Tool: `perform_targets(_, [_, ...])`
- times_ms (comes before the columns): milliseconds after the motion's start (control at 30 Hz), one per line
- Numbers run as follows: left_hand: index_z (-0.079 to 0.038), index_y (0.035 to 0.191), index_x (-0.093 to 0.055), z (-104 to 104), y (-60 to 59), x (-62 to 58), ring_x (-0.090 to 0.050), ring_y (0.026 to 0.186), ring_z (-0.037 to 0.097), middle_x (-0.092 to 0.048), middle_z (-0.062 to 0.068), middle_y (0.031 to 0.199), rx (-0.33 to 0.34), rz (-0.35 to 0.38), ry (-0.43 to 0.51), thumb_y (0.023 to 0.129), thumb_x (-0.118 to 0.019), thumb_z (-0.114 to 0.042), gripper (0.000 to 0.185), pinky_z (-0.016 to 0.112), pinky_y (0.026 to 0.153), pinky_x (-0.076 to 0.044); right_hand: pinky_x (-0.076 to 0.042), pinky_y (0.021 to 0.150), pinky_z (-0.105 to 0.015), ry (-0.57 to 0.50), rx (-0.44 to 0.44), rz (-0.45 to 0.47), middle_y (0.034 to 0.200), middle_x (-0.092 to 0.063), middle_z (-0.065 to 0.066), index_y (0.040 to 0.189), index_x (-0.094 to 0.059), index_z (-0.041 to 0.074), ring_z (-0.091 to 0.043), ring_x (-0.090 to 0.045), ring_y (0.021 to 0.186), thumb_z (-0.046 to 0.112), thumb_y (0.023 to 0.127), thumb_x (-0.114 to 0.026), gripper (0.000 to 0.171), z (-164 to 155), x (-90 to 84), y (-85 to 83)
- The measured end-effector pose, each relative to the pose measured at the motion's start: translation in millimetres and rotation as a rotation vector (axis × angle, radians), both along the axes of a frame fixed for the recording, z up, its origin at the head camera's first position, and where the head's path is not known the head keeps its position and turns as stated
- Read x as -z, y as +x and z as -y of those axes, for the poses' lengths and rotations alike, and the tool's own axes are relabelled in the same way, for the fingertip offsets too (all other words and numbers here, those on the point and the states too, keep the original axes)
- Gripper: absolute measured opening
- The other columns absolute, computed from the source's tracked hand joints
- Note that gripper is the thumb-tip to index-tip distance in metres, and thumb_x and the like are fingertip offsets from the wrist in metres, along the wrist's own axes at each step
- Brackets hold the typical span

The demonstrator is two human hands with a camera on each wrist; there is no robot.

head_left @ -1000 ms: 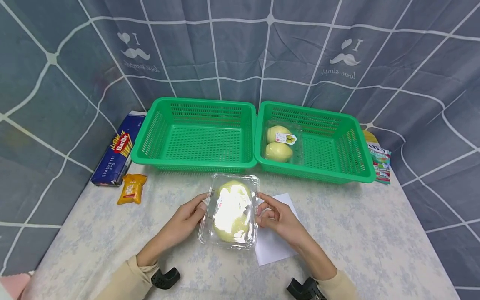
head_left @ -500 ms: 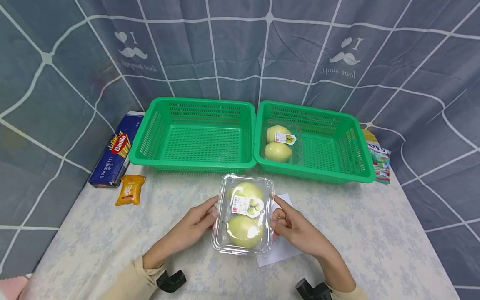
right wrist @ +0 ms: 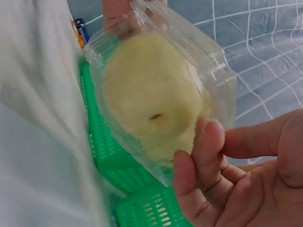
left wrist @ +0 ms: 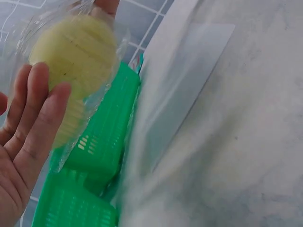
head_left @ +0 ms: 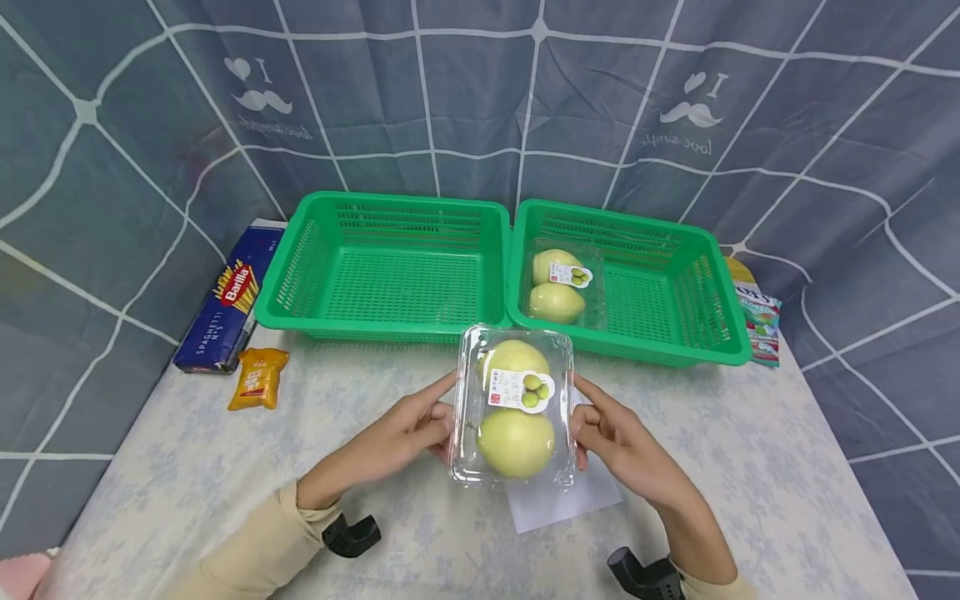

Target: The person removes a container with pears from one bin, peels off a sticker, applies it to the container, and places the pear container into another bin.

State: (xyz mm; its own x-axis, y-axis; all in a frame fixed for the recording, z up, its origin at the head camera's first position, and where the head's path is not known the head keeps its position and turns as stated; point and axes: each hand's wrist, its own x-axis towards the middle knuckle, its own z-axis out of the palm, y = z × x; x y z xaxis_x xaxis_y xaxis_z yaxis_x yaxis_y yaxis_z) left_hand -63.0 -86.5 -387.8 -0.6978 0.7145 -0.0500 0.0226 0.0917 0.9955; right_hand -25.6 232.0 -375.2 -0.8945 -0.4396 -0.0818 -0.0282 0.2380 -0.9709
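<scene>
A clear plastic clamshell of two round yellow-green fruits [head_left: 516,443] is held up between both hands in front of the baskets. Its white label with green fruit pictures faces the head camera. The left hand [head_left: 401,442] grips the left side, fingertips beneath as the left wrist view shows. On the opposite side the right hand [head_left: 626,446] pinches the edge between thumb and fingers [right wrist: 210,137]. A similar pack of two fruits [head_left: 557,302] lies at the left end of the right green basket [head_left: 660,354].
The left green basket [head_left: 390,325] stands beside the right one. Farther left are a blue spaghetti box [head_left: 225,308] and a small orange packet [head_left: 258,379]. A white paper sheet [head_left: 562,500] lies under the right hand. A colourful bag [head_left: 759,325] stands at the far right.
Both hands have carried the clamshell rightward and a little towards the baskets. Glare has left its lid, so the label shows clearly. The baskets and the pack inside stay put.
</scene>
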Motion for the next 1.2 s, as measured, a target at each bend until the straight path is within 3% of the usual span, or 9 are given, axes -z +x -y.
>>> perform_targets(167, [-0.009, 0.163, -0.007, -11, -6.2, -6.9, -0.066, 0.076, 0.007, -0.066, 0.025, 0.093, -0.015, -0.009, 0.021, 0.103, -0.039, -0.002, 0.069, 0.036, 0.077, -0.062, -0.048, 0.063, -0.032, -0.017, 0.065, -0.015, 0.078, -0.051, 0.003, 0.159, -0.018, -0.003, -0.020, -0.053, 0.062, 0.009, 0.108, -0.043, 0.058, -4, -6.0, 2.3])
perform_targets(367, [-0.005, 0.162, -0.007, -26, -15.9, -15.1, -0.064, 0.074, 0.008, -0.065, 0.022, 0.089, -0.020, -0.039, 0.010, 0.100, -0.039, 0.000, 0.070, 0.034, 0.075, -0.062, -0.048, 0.066, -0.030, -0.040, 0.153, -0.028, 0.079, -0.050, 0.006, 0.158, -0.021, -0.002, -0.014, -0.051, 0.063, 0.011, 0.108, -0.042, 0.056, -10, -10.9, 3.9])
perform_targets(567, [-0.005, 0.162, -0.007, -41, -26.7, -23.2, -0.064, 0.075, 0.011, -0.065, 0.022, 0.091, -0.022, -0.069, -0.015, 0.099, -0.040, 0.000, 0.071, 0.035, 0.075, -0.062, -0.044, 0.061, -0.029, -0.132, 0.247, -0.076, 0.077, -0.051, 0.007, 0.157, -0.023, -0.007, -0.012, -0.048, 0.061, 0.009, 0.108, -0.041, 0.054, -18, -13.1, 0.4])
perform_targets(800, [-0.007, 0.162, -0.009, -56, -37.9, -29.1, -0.064, 0.072, 0.012, -0.063, 0.012, 0.084, -0.055, -0.070, -0.049, 0.098, -0.041, -0.001, 0.071, 0.035, 0.074, -0.062, -0.044, 0.060, -0.024, -0.231, 0.356, -0.038, 0.082, -0.054, 0.009, 0.157, -0.028, -0.002, -0.007, -0.048, 0.065, 0.013, 0.108, -0.044, 0.054, -23, -14.3, -5.9])
perform_targets(1200, [-0.008, 0.162, -0.016, -66, -49.5, -38.4, -0.065, 0.070, 0.012, -0.061, 0.007, 0.078, -0.051, -0.061, -0.011, 0.098, -0.042, -0.001, 0.069, 0.034, 0.072, -0.062, -0.044, 0.061, -0.022, -0.362, 0.355, -0.025, 0.079, -0.055, 0.009, 0.156, -0.028, -0.003, -0.005, -0.047, 0.064, 0.014, 0.109, -0.042, 0.052, -25, -12.4, -11.0])
